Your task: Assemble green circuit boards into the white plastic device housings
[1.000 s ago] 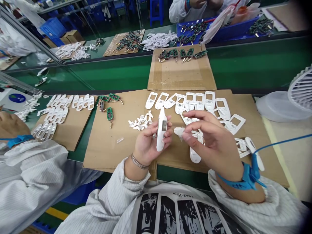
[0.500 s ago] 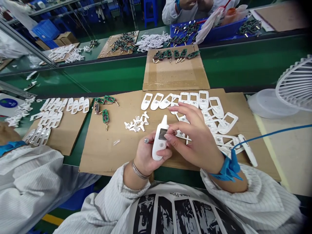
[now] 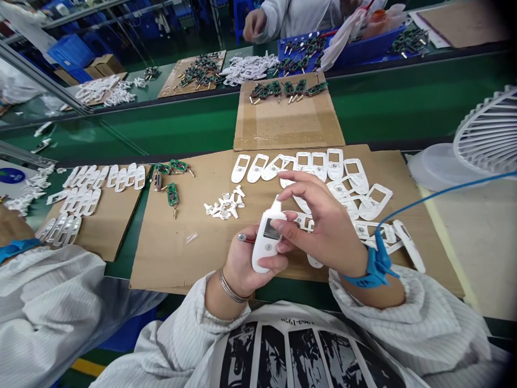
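Observation:
My left hand (image 3: pixel 242 260) is closed around a white ear thermometer (image 3: pixel 262 260), its small dark screen facing up and its pointed tip away from me. A small metal-ended piece with a bit of red (image 3: pixel 242 237) sticks out between my left fingers; I cannot make out what it is. My right hand (image 3: pixel 319 221) pinches the thermometer's upper end, thumb by the screen and other fingers on the far side. Beyond it lie white front covers (image 3: pixel 255 171) with window cut-outs. Small white cone-shaped parts (image 3: pixel 224 206) and green circuit boards (image 3: pixel 172 195) are spread to the left.
A white fan (image 3: pixel 488 137) stands at the right. A blue cord (image 3: pixel 448 193) runs from my right wristband. Another cardboard sheet with circuit boards (image 3: pixel 299 89) sits ahead. One co-worker's sleeve (image 3: pixel 48 291) is close on my left; another co-worker's hand (image 3: pixel 255 24) shows across the bench.
My right thumb and fingers have shifted on the thermometer's upper end, and the thermometer has tilted slightly. Across the bench, the co-worker's hand has moved left.

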A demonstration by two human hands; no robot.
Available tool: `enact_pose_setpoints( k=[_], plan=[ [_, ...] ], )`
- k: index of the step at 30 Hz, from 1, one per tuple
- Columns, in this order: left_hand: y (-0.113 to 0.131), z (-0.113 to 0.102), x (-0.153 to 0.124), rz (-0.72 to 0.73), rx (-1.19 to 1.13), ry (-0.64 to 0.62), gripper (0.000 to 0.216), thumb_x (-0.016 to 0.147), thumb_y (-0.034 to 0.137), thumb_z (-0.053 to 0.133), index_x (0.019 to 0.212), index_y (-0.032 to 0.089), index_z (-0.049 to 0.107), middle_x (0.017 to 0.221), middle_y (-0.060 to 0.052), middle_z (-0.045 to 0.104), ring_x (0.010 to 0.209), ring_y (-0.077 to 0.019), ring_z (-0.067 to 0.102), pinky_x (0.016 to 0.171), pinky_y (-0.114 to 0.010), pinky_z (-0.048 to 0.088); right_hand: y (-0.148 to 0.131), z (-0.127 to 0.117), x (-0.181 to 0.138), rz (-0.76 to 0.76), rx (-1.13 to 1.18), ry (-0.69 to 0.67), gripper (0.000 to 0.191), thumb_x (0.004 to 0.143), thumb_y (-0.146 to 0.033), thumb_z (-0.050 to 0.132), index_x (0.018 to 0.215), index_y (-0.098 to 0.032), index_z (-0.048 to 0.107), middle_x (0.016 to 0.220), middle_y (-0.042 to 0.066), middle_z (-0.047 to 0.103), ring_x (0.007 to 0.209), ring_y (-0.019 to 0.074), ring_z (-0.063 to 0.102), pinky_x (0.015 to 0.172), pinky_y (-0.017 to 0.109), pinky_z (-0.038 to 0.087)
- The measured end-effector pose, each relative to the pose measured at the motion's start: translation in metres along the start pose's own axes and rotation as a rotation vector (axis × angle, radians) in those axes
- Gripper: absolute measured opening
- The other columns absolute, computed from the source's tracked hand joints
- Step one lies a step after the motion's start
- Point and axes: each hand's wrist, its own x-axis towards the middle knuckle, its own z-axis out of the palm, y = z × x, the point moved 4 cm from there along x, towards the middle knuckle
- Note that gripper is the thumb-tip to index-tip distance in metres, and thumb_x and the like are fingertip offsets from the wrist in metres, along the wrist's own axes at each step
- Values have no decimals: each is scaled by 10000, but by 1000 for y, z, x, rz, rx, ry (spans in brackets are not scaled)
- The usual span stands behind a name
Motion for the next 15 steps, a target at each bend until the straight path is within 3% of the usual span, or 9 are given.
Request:
enact_pose_setpoints(
  k=[8, 15],
  plan=[
    [-2, -4, 2, 36, -9, 47, 288, 688, 123, 546, 950, 106, 665, 858, -85, 620, 433, -15, 398, 307, -103, 212, -2, 9, -2, 64, 33, -65, 665, 673, -287, 775, 1255, -232, 457, 1382, 126, 471, 1300, 299, 438, 1018, 480, 445],
    [-2, -1, 0, 27, 107, 6, 252, 670, 174, 566, 884, 123, 690, 934, -122, 606, 522, -54, 443, 285, -105, 168, 12, 0, -5, 116, 146, -185, 834, 683, -298, 795, 1398, -300, 366, 1480, 80, 391, 1345, 301, 405, 1039, 470, 451]
  ],
)
